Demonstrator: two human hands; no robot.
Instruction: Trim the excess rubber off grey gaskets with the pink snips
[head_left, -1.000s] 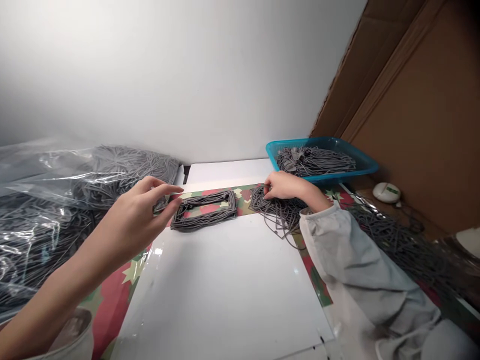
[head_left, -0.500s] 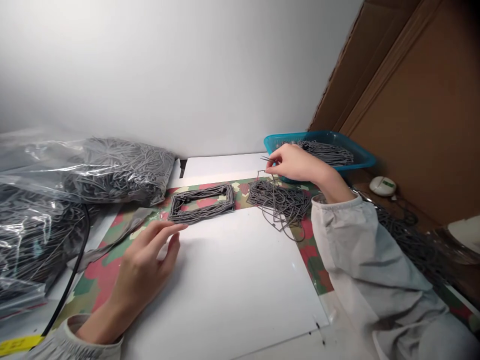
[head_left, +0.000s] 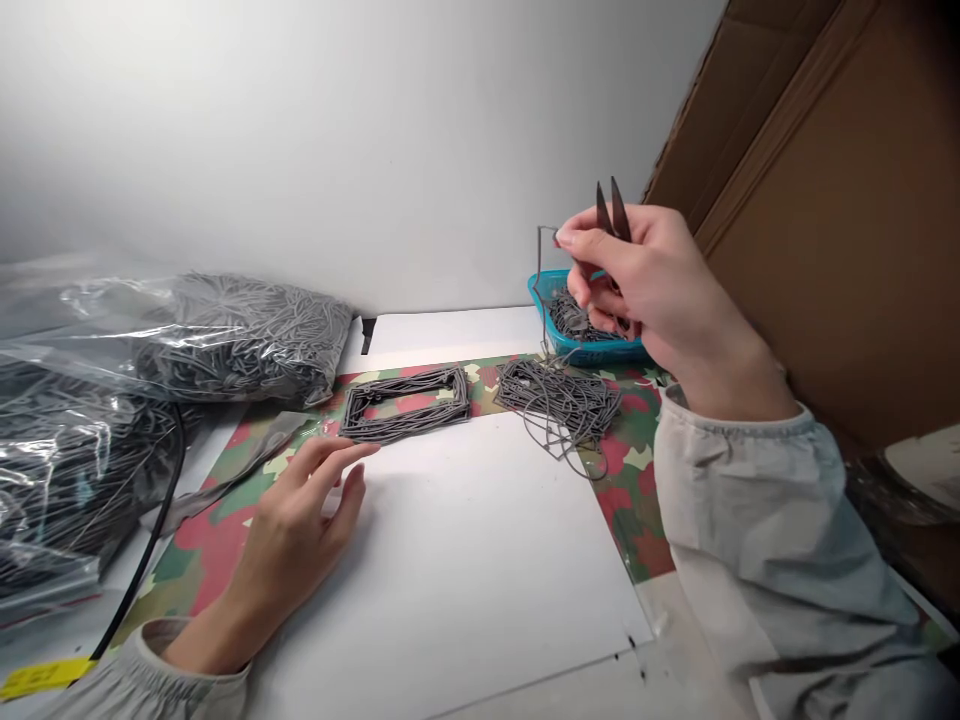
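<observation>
My right hand [head_left: 637,270] is raised in front of the blue basket, with dark scissors [head_left: 613,215] in the palm, blades up. Between its thumb and forefinger it pinches a thin grey strand [head_left: 539,270], which hangs down toward a tangled pile of grey strands [head_left: 562,400]. My left hand [head_left: 300,530] rests at the left edge of the white sheet [head_left: 450,560], fingers apart and holding nothing. Its fingertips are near a rectangular stack of grey frame-shaped pieces [head_left: 405,432].
Clear plastic bags [head_left: 240,335] full of grey strands fill the left side. A blue basket [head_left: 600,352] with more strands stands at the back right, before a cardboard panel [head_left: 840,200]. A black cable [head_left: 146,555] runs along the left.
My right hand has risen and moved right, lifting the strand higher; the scissors now show with blades upward. My left hand has hardly moved.
</observation>
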